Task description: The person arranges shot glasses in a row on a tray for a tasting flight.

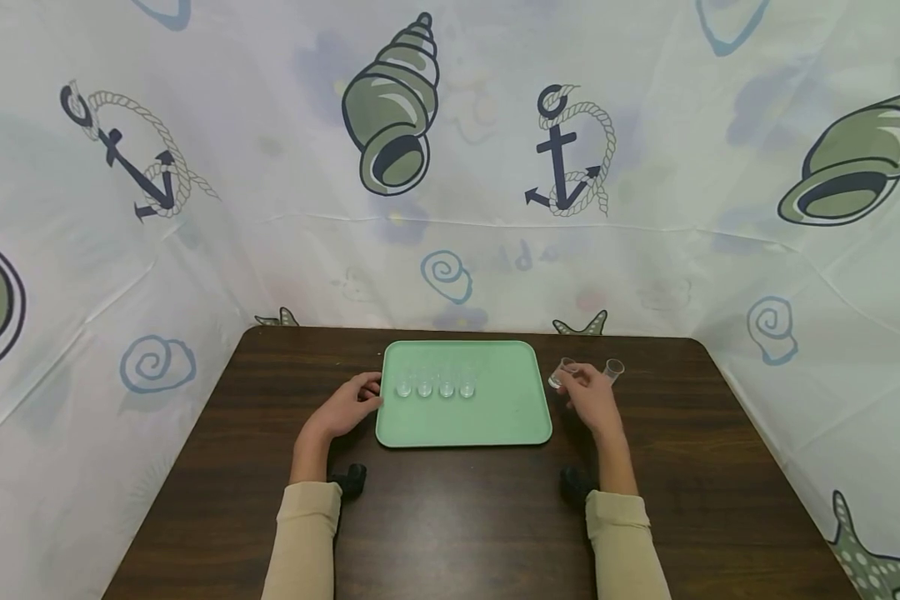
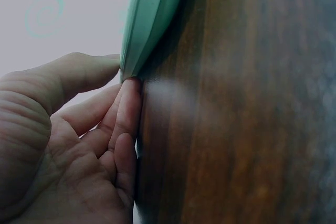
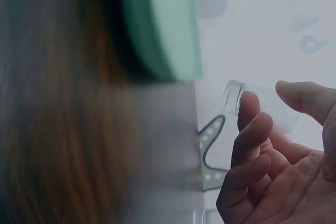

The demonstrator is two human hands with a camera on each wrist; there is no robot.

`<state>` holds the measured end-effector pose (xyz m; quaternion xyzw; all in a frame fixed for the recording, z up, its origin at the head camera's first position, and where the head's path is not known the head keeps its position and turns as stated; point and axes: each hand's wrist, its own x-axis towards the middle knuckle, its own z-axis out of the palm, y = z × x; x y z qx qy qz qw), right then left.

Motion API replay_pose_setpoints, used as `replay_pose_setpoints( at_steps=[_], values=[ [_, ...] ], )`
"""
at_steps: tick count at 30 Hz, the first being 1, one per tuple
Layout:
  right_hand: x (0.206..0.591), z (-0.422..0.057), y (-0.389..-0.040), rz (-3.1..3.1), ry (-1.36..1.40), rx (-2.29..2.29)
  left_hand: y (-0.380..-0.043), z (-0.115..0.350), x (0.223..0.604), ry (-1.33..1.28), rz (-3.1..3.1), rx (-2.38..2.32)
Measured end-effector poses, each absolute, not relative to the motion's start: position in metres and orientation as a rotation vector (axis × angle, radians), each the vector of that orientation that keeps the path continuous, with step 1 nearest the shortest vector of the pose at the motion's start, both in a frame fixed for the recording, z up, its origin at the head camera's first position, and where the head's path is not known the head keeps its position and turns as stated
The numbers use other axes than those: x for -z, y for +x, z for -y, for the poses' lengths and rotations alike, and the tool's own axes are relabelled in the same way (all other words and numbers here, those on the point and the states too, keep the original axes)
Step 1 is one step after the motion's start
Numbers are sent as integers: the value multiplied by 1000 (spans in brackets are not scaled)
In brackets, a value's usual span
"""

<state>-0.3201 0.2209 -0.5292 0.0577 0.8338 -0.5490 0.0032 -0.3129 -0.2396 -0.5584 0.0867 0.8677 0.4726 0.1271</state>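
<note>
A pale green tray [image 1: 502,408] lies on the dark wooden table. Several small clear shot glasses [image 1: 424,387] stand in a row on its left half. At the tray's left edge, my left hand [image 1: 348,406] pinches the rim, with the thumb on one side and the fingertips against the other in the left wrist view. Just beyond the right edge, my right hand [image 1: 592,400] holds another clear shot glass [image 3: 233,98] between thumb and fingers, tilted in the head view. One more shot glass [image 1: 613,369] stands behind the right hand, partly hidden by it.
The brown table [image 1: 457,517] runs back to a white curtain [image 1: 480,167] printed with shells, anchors and starfish. This cloth also hangs along the left and right sides. Black wrist straps [image 1: 576,485] sit beside both sleeves.
</note>
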Motion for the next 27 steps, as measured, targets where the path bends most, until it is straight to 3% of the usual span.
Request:
replay_pose_setpoints(
  at_steps=[27],
  values=[
    [521, -163, -313, -2590, -119, 1702, -314, 240, 561, 266, -2523, -1381]
  ],
)
